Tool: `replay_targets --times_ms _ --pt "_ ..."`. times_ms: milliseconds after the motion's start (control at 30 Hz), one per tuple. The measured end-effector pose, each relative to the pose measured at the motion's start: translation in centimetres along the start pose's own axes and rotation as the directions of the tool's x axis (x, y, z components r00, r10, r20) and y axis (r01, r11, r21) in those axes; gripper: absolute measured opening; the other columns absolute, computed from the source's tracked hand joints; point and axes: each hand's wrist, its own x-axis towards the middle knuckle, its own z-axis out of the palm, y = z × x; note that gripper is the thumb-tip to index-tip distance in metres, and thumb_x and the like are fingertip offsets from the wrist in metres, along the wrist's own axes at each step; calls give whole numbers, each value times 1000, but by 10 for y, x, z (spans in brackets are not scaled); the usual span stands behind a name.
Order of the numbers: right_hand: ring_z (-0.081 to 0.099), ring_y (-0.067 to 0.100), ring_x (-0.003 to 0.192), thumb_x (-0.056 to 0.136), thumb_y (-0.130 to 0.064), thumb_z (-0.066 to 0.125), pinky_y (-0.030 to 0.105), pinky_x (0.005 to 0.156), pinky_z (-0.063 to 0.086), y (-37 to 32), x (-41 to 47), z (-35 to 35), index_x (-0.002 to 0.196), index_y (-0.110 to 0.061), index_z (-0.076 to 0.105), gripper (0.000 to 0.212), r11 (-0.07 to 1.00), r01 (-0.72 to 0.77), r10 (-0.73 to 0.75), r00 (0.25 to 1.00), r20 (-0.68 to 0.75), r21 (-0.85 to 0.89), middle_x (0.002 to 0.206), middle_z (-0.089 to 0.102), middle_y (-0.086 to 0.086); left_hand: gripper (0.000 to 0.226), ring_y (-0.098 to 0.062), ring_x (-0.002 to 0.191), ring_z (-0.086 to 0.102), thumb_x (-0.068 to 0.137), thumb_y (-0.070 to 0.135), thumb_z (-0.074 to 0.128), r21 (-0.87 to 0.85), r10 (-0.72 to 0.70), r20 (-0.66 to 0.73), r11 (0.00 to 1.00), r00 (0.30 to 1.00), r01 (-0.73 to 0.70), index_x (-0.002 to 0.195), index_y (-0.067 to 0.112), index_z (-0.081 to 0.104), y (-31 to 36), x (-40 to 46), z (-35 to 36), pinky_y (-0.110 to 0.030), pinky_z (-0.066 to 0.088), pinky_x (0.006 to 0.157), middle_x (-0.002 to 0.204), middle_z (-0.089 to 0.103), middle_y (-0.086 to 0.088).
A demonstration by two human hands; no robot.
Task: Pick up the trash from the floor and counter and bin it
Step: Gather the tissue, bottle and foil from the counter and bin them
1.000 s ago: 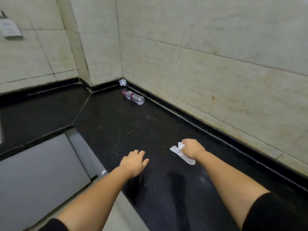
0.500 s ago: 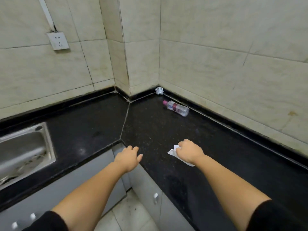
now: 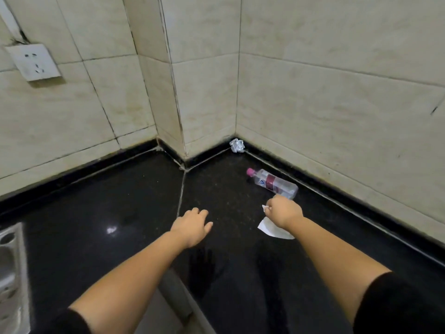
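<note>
My right hand [image 3: 284, 212] is closed around a piece of white paper [image 3: 272, 229], which sticks out below and to the left of the fist, just above the black counter [image 3: 120, 213]. A clear plastic bottle [image 3: 273, 183] with a pink cap and a dark red label lies on its side just beyond that hand, near the right wall. A crumpled ball of foil [image 3: 237, 145] sits in the far corner against the tiles. My left hand [image 3: 192, 225] hovers over the counter's seam, fingers loosely apart, holding nothing.
A steel sink [image 3: 10, 273] is set into the counter at the left edge. Tiled walls close in the counter at the back and right, with a wall socket [image 3: 33, 61] at upper left. A grey cabinet front [image 3: 168, 309] shows below the counter's inner corner.
Both hands have reached further along the counter towards the corner. My right hand, with the paper still in it, now sits close to the bottle. The view has tilted up and left.
</note>
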Motion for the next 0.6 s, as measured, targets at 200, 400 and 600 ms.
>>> replay_targets --times_ms 200,400,600 --pt "55 33 119 97 -31 44 45 87 50 17 75 -1 144 -22 31 50 992 -109 111 994 -21 64 148 38 3 51 -30 127 46 99 43 35 9 95 53 995 994 -96 143 16 35 0 120 -16 -47 46 101 139 44 -11" --pt "58 33 117 95 -39 48 37 81 49 40 156 12 153 -27 3 74 963 -268 268 959 89 -21 161 15 4 52 -32 129 44 99 39 38 2 235 10 972 972 -235 145 17 29 19 261 -29 -49 45 99 141 42 -13" --pt "60 33 112 90 -46 55 42 86 51 40 204 18 142 -19 31 64 932 -339 357 920 163 -128 136 49 8 60 -36 137 33 96 34 47 23 284 -112 959 952 -283 148 16 23 22 388 -41 -50 41 102 151 27 -17"
